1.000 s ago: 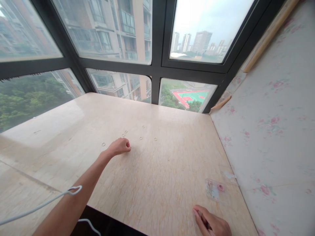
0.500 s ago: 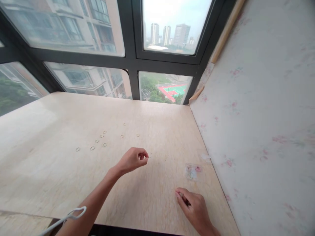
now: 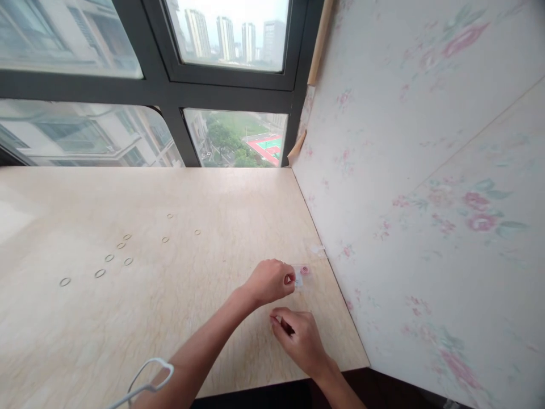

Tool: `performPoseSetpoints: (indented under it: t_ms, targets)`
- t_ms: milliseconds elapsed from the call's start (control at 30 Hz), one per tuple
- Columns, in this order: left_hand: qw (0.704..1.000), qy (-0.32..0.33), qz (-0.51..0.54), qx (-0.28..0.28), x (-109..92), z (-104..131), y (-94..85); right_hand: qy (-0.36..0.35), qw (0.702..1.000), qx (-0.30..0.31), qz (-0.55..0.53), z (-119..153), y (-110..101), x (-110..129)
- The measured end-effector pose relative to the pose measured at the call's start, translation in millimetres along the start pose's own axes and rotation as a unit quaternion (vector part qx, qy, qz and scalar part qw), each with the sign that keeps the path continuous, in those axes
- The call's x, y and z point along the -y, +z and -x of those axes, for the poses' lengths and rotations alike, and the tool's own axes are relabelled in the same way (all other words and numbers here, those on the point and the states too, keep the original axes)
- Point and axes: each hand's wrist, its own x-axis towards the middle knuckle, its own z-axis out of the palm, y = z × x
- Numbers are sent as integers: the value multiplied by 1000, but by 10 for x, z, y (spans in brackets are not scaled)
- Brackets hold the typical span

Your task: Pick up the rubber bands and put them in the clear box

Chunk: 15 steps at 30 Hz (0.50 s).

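Note:
My left hand [image 3: 271, 281] is closed in a pinch at the left edge of a small clear box [image 3: 307, 279]. What its fingertips hold, if anything, is hidden. Inside the box lie a pink round item [image 3: 305, 270] and something pale, partly covered by the left hand. Just below and in front of it, my right hand [image 3: 300, 339] is also pinched shut, with thumb and forefinger together. Anything between them is too small to make out. Several thin rings lie scattered on the left of the tabletop, one of them a dark ring [image 3: 100, 277], apart from both hands.
A pale tabletop [image 3: 238, 199] runs back to a dark window frame [image 3: 170, 96]. The flowered wall [image 3: 383, 170] bounds its right side. A clear plastic scrap [image 3: 317, 249] lies by the wall. A white cord [image 3: 149, 388] loops beside my left forearm.
The view has turned to the right. My left hand has moved right, from the open tabletop to the clear box, and is now close to my right hand. Both hands stay pinched.

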Motion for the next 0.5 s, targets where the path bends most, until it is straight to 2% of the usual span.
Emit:
performPoseSetpoints:
  t_ms: [233, 500]
  targets:
    - [997, -1, -54, 47, -78, -142, 30, 13, 999, -12, -27, 3, -9, -1]
    - [997, 27, -54, 54, -43, -143, 2, 22, 999, -11, -47, 12, -16, -17]
